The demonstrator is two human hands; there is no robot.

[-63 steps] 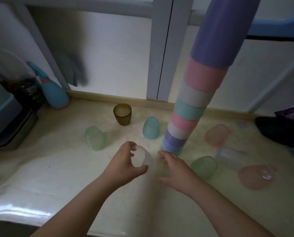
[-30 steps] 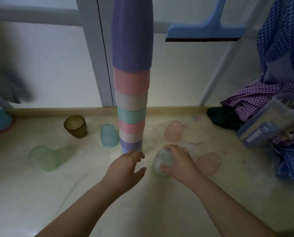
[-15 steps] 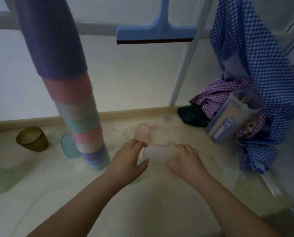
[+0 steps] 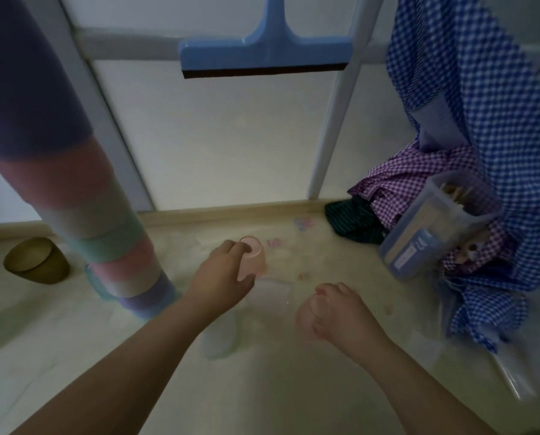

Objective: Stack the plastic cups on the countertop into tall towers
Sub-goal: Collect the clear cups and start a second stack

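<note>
Your left hand [image 4: 221,279] has its fingers wrapped on the pink cup [image 4: 253,257] at twelve o'clock; your right hand [image 4: 336,312] curls closed, holding nothing visible, tower [image 4: 74,196] at ten.

A lived-in home: a pale tabletop [image 4: 293,387] under a window, a blue squeegee [image 4: 264,54] hanging above, checked laundry [image 4: 469,98] heaped far right beside a plastic storage container [image 4: 431,233].

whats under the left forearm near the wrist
A pale translucent cup stands on the countertop below the left hand's forearm. Only its lower right part shows; the arm covers its top, so I can't tell which way up it stands.
</note>
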